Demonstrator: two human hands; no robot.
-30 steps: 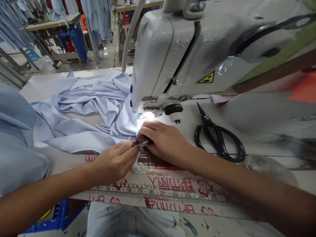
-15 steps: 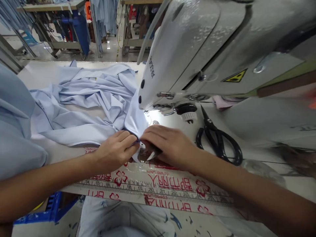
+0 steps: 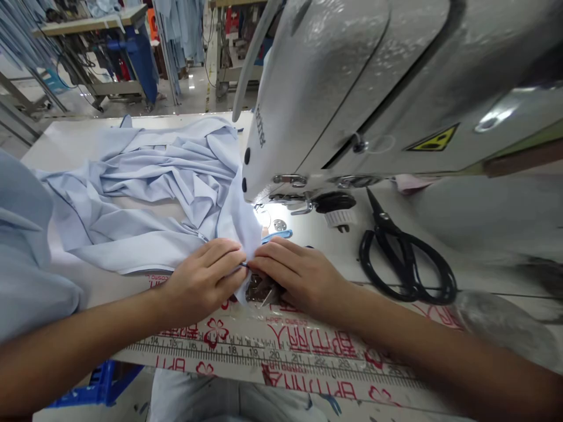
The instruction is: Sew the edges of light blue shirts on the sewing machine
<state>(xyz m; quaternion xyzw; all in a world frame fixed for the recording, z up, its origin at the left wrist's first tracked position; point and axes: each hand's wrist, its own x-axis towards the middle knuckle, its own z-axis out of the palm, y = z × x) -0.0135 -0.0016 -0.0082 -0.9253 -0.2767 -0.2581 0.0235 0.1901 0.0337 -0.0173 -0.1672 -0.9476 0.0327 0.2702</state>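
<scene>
A light blue garment (image 3: 162,170) with dark blue edging lies crumpled on the sewing table, left of the sewing machine (image 3: 334,88). My left hand (image 3: 211,272) is closed on its near right edge, fingers bent over the cloth. My right hand (image 3: 299,272) meets it from the other side, pinching the same edge where a thin strip of dark blue edging shows between the fingertips. Both hands are just in front of the lit needle area. A light blue strip-like thing (image 3: 277,236) lies beyond my right fingers; its kind is unclear.
Black-handled scissors (image 3: 407,258) lie to the right, under the machine arm. A printed ruler strip (image 3: 246,346) with red lettering runs along the table's front edge. More blue cloth (image 3: 26,234) hangs at the left. A blue plastic crate (image 3: 103,381) stands below.
My fingertips have drawn the garment edge slightly toward me. The light blue strip beyond my right hand now shows. The view has shifted a little, with both hands staying closed.
</scene>
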